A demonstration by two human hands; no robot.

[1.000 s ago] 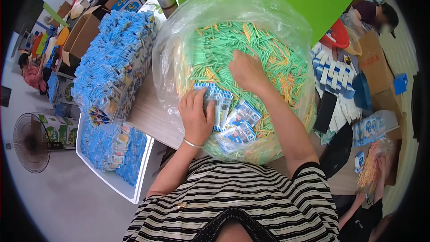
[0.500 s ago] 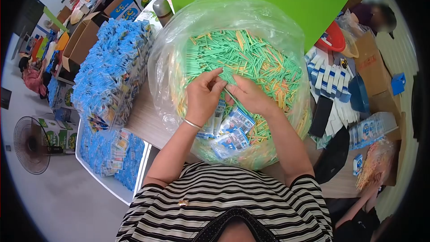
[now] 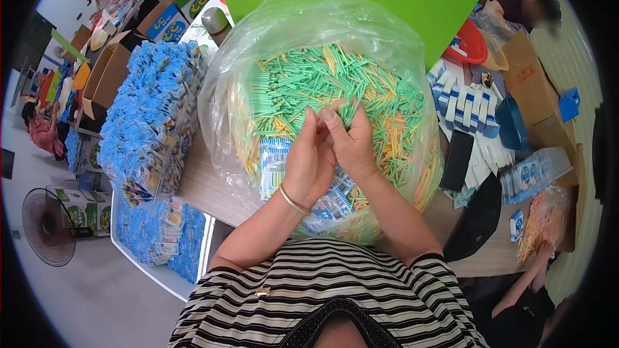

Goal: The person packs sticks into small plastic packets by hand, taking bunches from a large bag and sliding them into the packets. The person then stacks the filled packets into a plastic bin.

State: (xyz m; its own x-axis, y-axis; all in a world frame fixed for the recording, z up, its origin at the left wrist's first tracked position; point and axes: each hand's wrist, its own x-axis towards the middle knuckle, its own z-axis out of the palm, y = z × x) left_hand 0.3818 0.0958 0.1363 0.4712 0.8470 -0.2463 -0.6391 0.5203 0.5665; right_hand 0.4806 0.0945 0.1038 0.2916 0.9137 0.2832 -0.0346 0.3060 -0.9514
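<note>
Both hands meet over a big clear plastic bag (image 3: 225, 84) full of thin green, yellow and orange sticks (image 3: 309, 71). My right hand (image 3: 356, 148) is closed on a small bunch of green sticks (image 3: 349, 111), whose ends show above its fingers. My left hand (image 3: 308, 164), with a bangle at the wrist, is curled against the right one. Its fingers are partly hidden, and I cannot make out what they hold. Blue-and-white printed packets (image 3: 274, 161) lie on the sticks below and beside my hands, partly covered by them.
Left of the bag rises a tall heap of blue packets (image 3: 142, 109), above a white bin (image 3: 193, 277) of more packets. A phone (image 3: 457, 161), white-and-blue cartons (image 3: 471, 109) and a red basin (image 3: 467, 44) are at right. Other people work around; a fan (image 3: 48, 225) stands left.
My hands have turned and come closer together, and the green sticks now point up from the right hand. More of the packets at left shows. The whole view has shifted slightly.
</note>
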